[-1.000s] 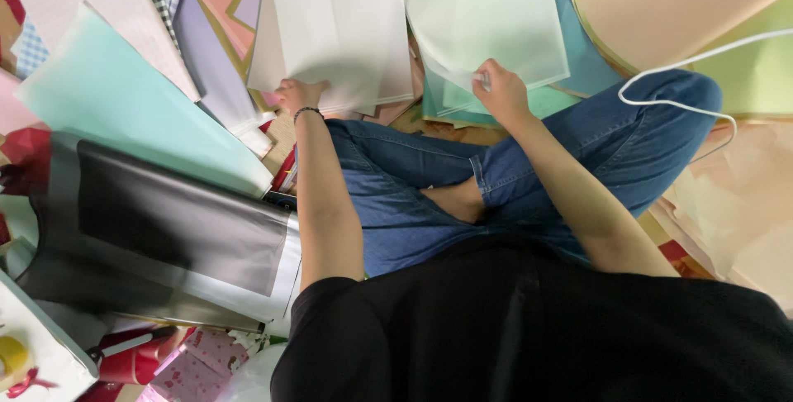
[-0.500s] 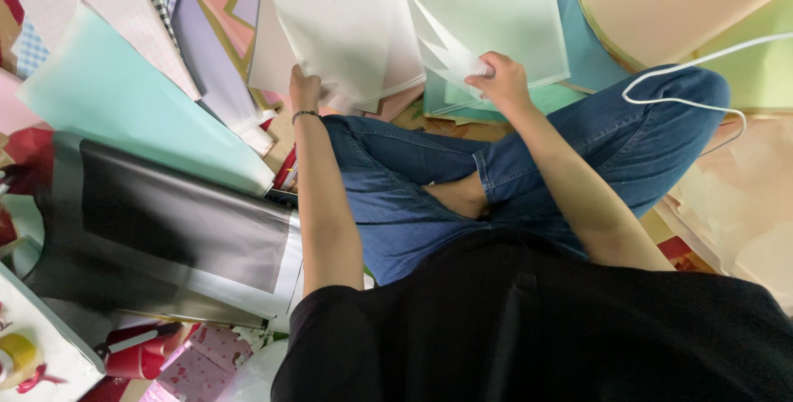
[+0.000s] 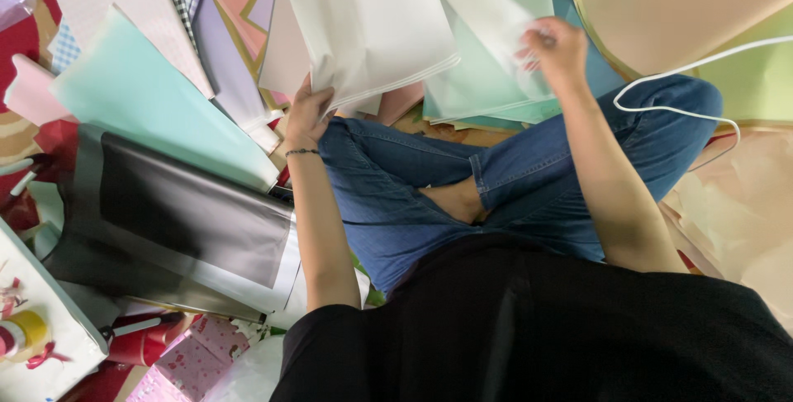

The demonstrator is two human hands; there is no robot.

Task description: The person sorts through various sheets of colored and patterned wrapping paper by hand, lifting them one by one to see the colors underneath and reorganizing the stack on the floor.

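I sit cross-legged in blue jeans (image 3: 529, 179) among loose paper sheets. My left hand (image 3: 307, 114), with a thin bracelet at the wrist, grips the lower edge of a stack of white paper sheets (image 3: 368, 26). My right hand (image 3: 555, 48) is raised and pinches a thin, pale translucent sheet (image 3: 487, 5), lifting it off the mint green sheets (image 3: 462, 92) that lie beneath.
A teal sheet (image 3: 149, 96) and a black sheet (image 3: 182, 220) lie at my left. Peach paper (image 3: 677, 1) and a white cord (image 3: 686, 63) are at the right. Pink, lilac and checked sheets spread at the top left. Ribbon and patterned boxes (image 3: 186, 361) sit at the bottom left.
My right hand has risen and drawn the pale sheet up off the mint pile. My left hand has shifted up along the white stack, which now tilts higher.
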